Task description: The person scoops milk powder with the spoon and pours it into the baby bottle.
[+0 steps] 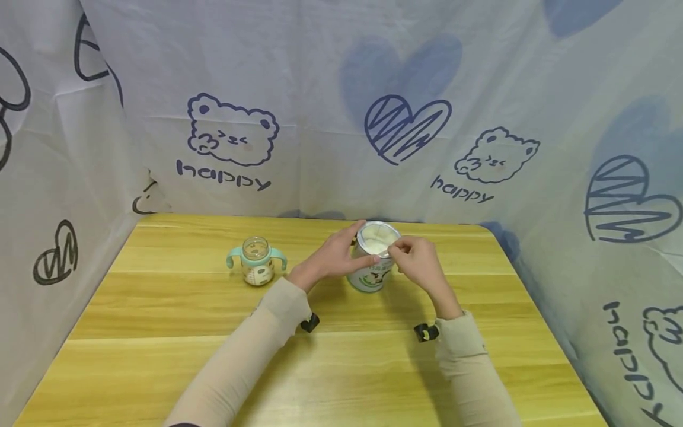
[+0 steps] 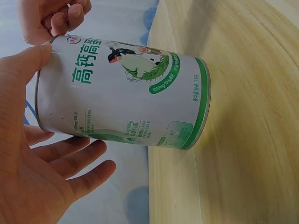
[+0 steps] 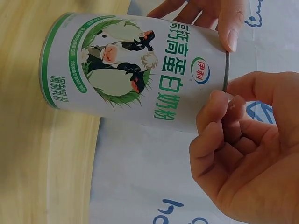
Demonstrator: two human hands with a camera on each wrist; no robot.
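The milk powder can (image 3: 124, 67) was gripped by the fingers of the left hand (image 1: 337, 255), likely to keep it steady, while the curled fingers of the right hand (image 1: 418, 262) pinched a pale thing (image 1: 383, 254), too small to name, at its rim. The can sat near the far edge of the worktop (image 1: 341, 379), with a two-handled bottle (image 1: 257, 267) to its left.

We observed moderate, diffuse light on the tabletop (image 1: 160, 308), with pale glare toward its near edge. We noted soft shadows beside the left sleeve (image 1: 242, 350) and right sleeve (image 1: 469, 362). We found the right wrist view dimmer than the left.
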